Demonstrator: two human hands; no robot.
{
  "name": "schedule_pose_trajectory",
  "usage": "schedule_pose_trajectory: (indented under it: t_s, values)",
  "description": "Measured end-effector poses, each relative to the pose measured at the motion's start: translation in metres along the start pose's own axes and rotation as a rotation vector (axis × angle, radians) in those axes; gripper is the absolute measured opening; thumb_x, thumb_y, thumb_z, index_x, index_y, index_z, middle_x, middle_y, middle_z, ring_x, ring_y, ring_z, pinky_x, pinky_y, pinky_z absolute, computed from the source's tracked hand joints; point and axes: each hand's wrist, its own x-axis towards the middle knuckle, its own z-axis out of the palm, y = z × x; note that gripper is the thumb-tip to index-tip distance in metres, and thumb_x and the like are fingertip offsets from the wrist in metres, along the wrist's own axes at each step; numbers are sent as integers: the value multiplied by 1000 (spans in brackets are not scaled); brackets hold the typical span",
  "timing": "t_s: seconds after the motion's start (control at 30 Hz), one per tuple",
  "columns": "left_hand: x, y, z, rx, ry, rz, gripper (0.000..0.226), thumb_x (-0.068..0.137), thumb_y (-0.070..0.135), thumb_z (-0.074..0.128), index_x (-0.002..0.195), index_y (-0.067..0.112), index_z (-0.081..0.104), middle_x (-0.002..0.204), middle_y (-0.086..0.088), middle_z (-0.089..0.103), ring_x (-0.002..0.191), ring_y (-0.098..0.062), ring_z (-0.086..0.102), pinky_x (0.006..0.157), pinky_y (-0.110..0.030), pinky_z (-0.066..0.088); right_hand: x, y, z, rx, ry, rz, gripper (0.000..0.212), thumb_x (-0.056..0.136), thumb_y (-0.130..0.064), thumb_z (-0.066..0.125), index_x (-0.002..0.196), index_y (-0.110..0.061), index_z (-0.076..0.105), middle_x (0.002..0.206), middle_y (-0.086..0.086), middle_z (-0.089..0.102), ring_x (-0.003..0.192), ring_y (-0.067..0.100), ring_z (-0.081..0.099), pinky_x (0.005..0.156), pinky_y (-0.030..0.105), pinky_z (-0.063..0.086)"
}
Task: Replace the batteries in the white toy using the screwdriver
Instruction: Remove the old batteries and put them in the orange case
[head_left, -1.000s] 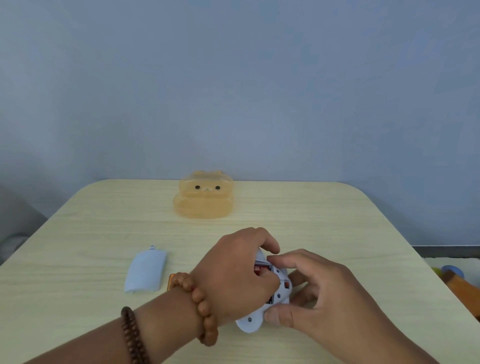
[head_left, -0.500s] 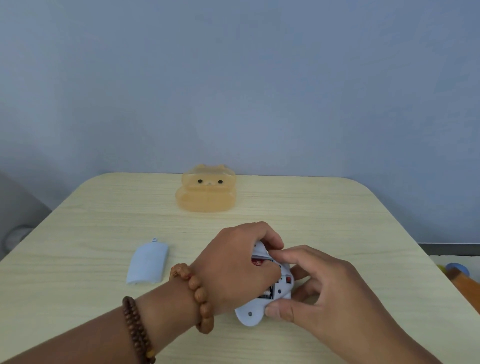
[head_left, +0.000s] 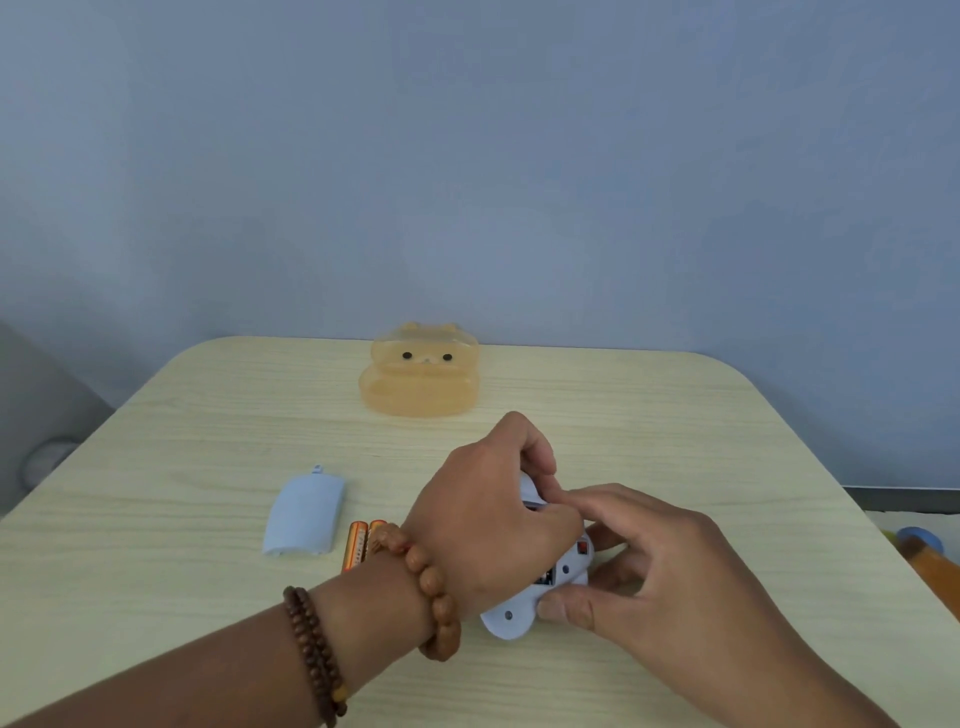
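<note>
Toward the left of the pale wood-grain table (head_left: 182, 415) lies a small white cover (head_left: 305, 517), curved, with a little tab at its far end. Just right of it, two orange batteries (head_left: 358, 545) lie side by side, their near ends hidden behind the left wrist, which wears a bracelet of large brown beads (head_left: 431, 587); a second bracelet of smaller dark beads (head_left: 314, 654) sits farther up the forearm. At the far edge of the table, near the middle, stands a translucent orange bear-shaped box (head_left: 418, 376), well apart from everything else.

The left hand (head_left: 488, 525) is curled over the white toy (head_left: 540, 587), fingers bent down onto its far part and covering most of it. The toy rests on the table at centre right, underside up, showing a small red switch and dark openings. The right hand (head_left: 654, 561) grips the toy from the other side: thumb pressed on its near edge, index finger reaching across to meet the left fingers on top. What lies under those fingertips cannot be made out.
</note>
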Motion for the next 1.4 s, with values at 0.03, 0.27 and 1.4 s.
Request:
schedule_pose_trajectory:
  t_s: [0.03, 0.27, 1.4]
  values:
    - [-1, 1, -1, -14, -5, -4, 24, 74, 20, 64, 89, 29, 48, 82, 10, 69, 63, -5, 61, 56, -24, 49, 0, 0, 0, 0, -4, 2, 52, 66, -23, 93, 108, -45, 71, 106, -16, 72, 82, 9, 74, 75, 24, 60]
    - [-14, -1, -4, 231, -8, 218, 15, 75, 28, 54, 87, 30, 45, 78, 8, 57, 71, -10, 54, 58, -31, 49, -1, -1, -1, 8, 1, 6, 55, 65, -16, 93, 106, -46, 73, 105, -17, 72, 78, 7, 74, 70, 17, 58]
    - [63, -56, -147, 349, 104, 108, 44, 58, 44, 89, 98, 40, 71, 93, 22, 72, 90, -1, 65, 77, -17, 53, 11, 14, 0, 119, -30, 58, 72, 38, -66, 91, 106, -54, 72, 111, -31, 70, 98, -1, 73, 84, 17, 57]
